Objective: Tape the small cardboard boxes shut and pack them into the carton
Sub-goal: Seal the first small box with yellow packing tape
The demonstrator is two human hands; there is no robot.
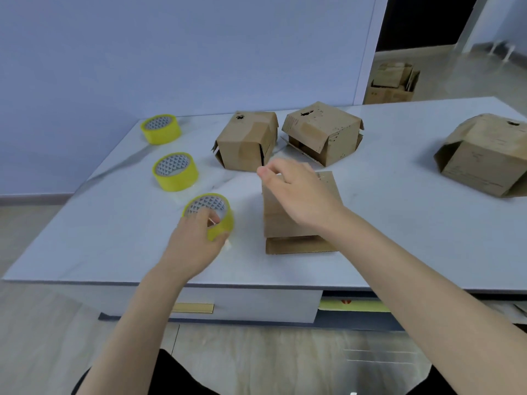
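Gripping the nearest tape roll (212, 206) in curled fingers of left hand (196, 240); resting right hand (299, 195), fingers loosely bent, atop the near small box (285, 226) on the worktop (399, 229). Probably risking crooked, wrinkled tape through unsteady holding.

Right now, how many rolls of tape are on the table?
3, in a line at the left: far roll, middle roll, and near roll, gripped by the left hand.

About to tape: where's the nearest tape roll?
Head view, front left: the yellow tape roll is in the left hand, beside the cardboard box under the right hand.
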